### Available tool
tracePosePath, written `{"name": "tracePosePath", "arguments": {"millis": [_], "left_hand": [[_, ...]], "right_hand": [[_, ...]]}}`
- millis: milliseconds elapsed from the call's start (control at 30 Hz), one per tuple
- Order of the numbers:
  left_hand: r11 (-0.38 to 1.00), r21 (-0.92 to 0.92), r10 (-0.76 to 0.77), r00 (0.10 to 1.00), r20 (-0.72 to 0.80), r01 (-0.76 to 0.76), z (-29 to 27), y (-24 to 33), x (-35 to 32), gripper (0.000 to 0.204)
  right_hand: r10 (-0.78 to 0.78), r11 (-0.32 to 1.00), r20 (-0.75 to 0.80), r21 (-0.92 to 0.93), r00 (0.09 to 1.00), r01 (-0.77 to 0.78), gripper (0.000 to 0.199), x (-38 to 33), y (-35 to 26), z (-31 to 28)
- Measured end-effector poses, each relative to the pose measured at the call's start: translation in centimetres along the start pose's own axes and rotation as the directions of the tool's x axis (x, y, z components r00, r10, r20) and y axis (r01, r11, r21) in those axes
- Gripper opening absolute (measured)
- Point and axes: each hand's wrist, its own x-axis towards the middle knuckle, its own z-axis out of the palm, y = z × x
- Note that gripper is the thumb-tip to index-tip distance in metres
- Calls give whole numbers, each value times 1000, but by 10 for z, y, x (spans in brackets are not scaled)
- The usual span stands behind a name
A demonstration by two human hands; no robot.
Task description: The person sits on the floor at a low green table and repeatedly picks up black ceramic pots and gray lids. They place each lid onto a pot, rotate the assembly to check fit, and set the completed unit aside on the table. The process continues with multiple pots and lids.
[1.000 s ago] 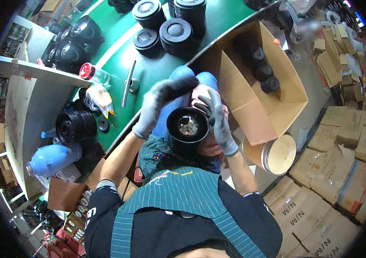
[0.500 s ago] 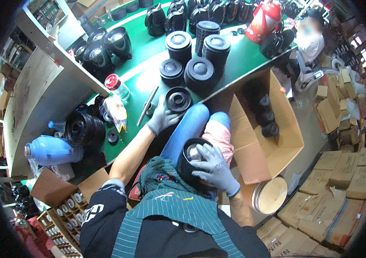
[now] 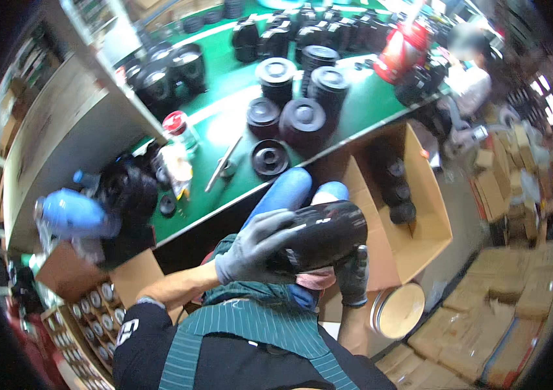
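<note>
A glossy black cylindrical housing [image 3: 325, 233] lies on its side over my lap. My left hand [image 3: 250, 248], in a grey glove, wraps over its left end. My right hand [image 3: 354, 276], also gloved, supports it from below on the right. A pink cloth [image 3: 315, 281] shows under the housing. On the green bench [image 3: 224, 123] above my knees a flat black lid [image 3: 270, 158] lies by the edge, near a thin metal rod [image 3: 223, 164].
Several black round parts [image 3: 302, 97] stand on the bench, with a red object [image 3: 398, 52] at the far right. An open cardboard box [image 3: 413, 214] with black parts stands right of my knees. A round tub [image 3: 401, 311] and flat cartons [image 3: 484, 325] cover the floor.
My left hand left the flat lid on the bench and came back to the housing. The housing has turned from open end up to lying on its side.
</note>
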Motion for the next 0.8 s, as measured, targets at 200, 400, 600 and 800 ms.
{"name": "tracePosePath", "arguments": {"millis": [200, 400, 600, 800], "left_hand": [[968, 148, 175, 971, 165, -200, -32, 44, 16, 78], [956, 291, 6, 987, -162, 42, -66, 122, -28, 93], [853, -517, -502, -165, -849, 70, -40, 143, -197, 67], [949, -314, -239, -683, -690, -14, -123, 125, -388, 72]], "right_hand": [[225, 897, 292, 309, 930, -314, 71, 9, 49, 15], [394, 797, 555, 191, 733, -573, 74, 32, 56, 38], [499, 673, 724, 22, 476, -739, 77, 48, 73, 69], [493, 805, 772, -228, 402, -548, 72, 60, 95, 110]]}}
